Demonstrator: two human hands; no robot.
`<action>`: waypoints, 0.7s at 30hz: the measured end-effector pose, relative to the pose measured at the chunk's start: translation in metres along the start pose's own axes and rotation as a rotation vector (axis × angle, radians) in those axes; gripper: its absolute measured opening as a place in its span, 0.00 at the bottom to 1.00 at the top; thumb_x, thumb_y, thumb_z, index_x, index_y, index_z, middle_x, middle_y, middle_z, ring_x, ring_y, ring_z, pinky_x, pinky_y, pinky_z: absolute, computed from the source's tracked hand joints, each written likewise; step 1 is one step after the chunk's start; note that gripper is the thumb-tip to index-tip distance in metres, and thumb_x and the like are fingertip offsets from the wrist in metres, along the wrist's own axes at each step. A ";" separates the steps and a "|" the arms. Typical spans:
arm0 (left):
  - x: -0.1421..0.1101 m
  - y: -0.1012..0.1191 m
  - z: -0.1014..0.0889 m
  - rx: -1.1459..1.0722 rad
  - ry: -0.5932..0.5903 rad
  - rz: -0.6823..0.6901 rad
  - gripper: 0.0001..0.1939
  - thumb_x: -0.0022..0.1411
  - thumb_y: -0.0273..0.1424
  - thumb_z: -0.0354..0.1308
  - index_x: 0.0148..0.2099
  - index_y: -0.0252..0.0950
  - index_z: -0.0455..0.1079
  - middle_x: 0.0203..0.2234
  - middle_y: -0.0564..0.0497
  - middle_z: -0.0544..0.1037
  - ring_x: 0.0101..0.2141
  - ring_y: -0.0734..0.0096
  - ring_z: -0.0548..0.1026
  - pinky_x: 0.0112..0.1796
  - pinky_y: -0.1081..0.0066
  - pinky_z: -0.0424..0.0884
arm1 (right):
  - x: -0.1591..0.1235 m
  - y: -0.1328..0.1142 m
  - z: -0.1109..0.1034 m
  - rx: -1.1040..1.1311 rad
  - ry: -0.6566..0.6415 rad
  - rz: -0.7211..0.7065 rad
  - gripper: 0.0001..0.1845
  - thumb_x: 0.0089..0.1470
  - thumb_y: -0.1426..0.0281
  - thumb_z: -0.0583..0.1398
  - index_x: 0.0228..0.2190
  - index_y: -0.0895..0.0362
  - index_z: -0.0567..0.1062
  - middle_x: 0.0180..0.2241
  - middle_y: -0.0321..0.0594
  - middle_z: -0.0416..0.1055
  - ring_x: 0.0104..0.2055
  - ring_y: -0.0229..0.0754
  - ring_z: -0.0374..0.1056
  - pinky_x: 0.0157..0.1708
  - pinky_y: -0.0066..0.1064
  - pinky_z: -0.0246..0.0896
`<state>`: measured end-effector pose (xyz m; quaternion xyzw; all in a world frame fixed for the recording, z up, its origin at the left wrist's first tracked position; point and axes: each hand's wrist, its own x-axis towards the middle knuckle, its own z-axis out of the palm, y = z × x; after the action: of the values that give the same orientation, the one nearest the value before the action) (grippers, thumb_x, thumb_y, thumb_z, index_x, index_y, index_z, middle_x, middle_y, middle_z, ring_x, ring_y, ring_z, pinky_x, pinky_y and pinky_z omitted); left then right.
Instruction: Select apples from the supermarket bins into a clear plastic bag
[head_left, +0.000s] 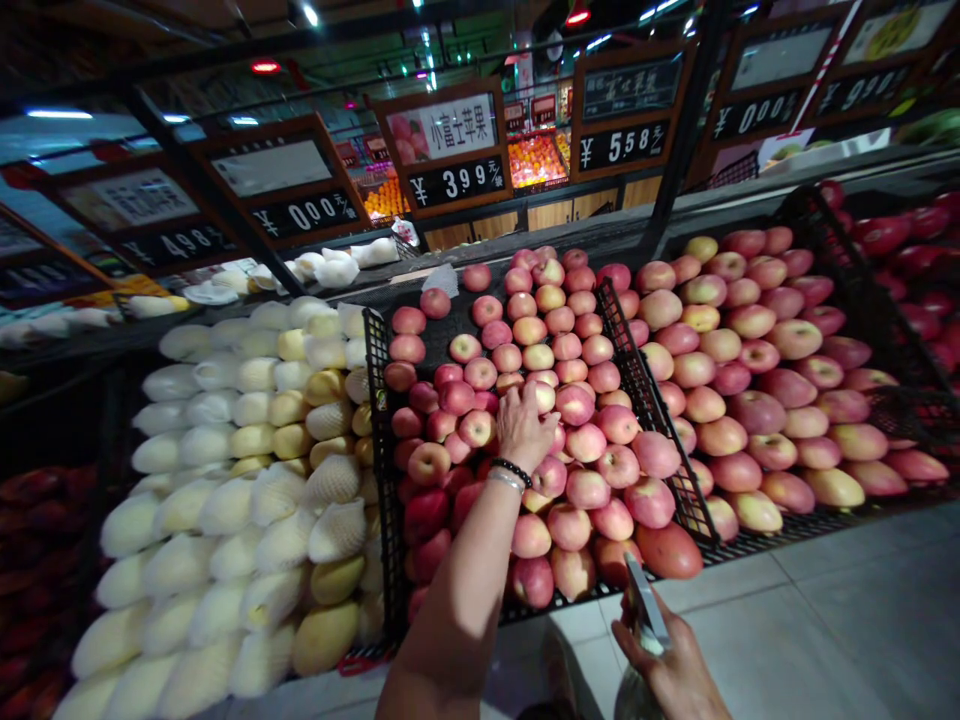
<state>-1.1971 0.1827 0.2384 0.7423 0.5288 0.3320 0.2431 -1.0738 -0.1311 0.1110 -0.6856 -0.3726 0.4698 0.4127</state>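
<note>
At frame centre the left hand closes over an apple in the middle crate, hemmed by packed apples. At the bottom edge, the right hand grips a phone. Netted pears fill the left.

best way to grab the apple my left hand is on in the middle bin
Come straight down from above, as the left hand already is, and wrap the fingers around the widest part of the apple. It is round and packed tightly among the neighbouring apples, so only its top is free. The right hand is busy holding a phone.
</note>
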 end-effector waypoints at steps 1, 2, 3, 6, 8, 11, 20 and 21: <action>0.007 -0.001 0.003 -0.041 -0.005 -0.014 0.27 0.60 0.29 0.71 0.61 0.43 0.74 0.58 0.37 0.75 0.63 0.33 0.69 0.67 0.39 0.64 | -0.001 0.001 -0.001 0.000 -0.004 0.002 0.20 0.58 0.51 0.67 0.41 0.54 0.76 0.33 0.37 0.79 0.34 0.46 0.76 0.38 0.34 0.71; 0.013 -0.003 0.005 -0.074 -0.001 -0.024 0.25 0.59 0.28 0.71 0.59 0.42 0.76 0.58 0.37 0.75 0.64 0.32 0.69 0.68 0.38 0.63 | -0.002 0.002 -0.002 -0.003 -0.005 0.002 0.20 0.58 0.51 0.67 0.41 0.54 0.76 0.33 0.36 0.79 0.33 0.46 0.76 0.38 0.34 0.71; 0.017 -0.005 0.006 -0.105 0.010 -0.035 0.23 0.59 0.28 0.71 0.57 0.42 0.76 0.58 0.37 0.75 0.65 0.32 0.68 0.69 0.37 0.62 | -0.003 0.003 -0.003 -0.008 -0.005 0.001 0.20 0.58 0.52 0.67 0.40 0.54 0.75 0.32 0.36 0.79 0.33 0.46 0.76 0.38 0.34 0.71; 0.023 -0.011 -0.002 -0.260 0.046 -0.098 0.20 0.64 0.34 0.70 0.57 0.41 0.75 0.57 0.37 0.78 0.63 0.36 0.73 0.69 0.37 0.66 | -0.006 0.004 -0.008 -0.022 -0.010 0.005 0.17 0.61 0.53 0.66 0.39 0.53 0.75 0.32 0.36 0.79 0.34 0.46 0.76 0.39 0.35 0.71; 0.022 -0.013 -0.011 -0.370 0.052 -0.145 0.20 0.73 0.42 0.62 0.61 0.41 0.73 0.55 0.38 0.81 0.57 0.42 0.79 0.62 0.40 0.76 | -0.007 0.006 -0.010 -0.024 -0.005 0.012 0.16 0.60 0.53 0.66 0.38 0.53 0.76 0.31 0.36 0.80 0.33 0.46 0.76 0.39 0.35 0.71; 0.016 -0.010 -0.027 -0.710 0.028 -0.261 0.22 0.78 0.48 0.50 0.62 0.41 0.73 0.56 0.38 0.83 0.53 0.48 0.83 0.53 0.43 0.84 | -0.005 0.012 -0.010 -0.010 0.030 0.021 0.18 0.55 0.52 0.69 0.35 0.53 0.76 0.29 0.36 0.79 0.31 0.46 0.76 0.36 0.36 0.71; -0.003 -0.003 -0.042 -1.555 -0.034 -0.528 0.16 0.72 0.47 0.59 0.55 0.45 0.75 0.60 0.43 0.82 0.57 0.48 0.80 0.49 0.45 0.86 | 0.001 -0.003 0.001 0.027 0.008 0.007 0.18 0.55 0.54 0.69 0.38 0.54 0.78 0.30 0.36 0.80 0.32 0.47 0.76 0.36 0.34 0.72; -0.004 -0.004 -0.043 -1.567 -0.029 -0.532 0.16 0.72 0.47 0.60 0.54 0.45 0.75 0.59 0.43 0.82 0.57 0.48 0.81 0.49 0.46 0.87 | 0.001 -0.004 0.002 0.033 0.006 0.006 0.18 0.55 0.53 0.69 0.38 0.54 0.77 0.31 0.37 0.80 0.33 0.47 0.76 0.36 0.34 0.72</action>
<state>-1.2325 0.1811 0.2629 0.2118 0.2989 0.5261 0.7675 -1.0755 -0.1283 0.1139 -0.6812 -0.3617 0.4751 0.4236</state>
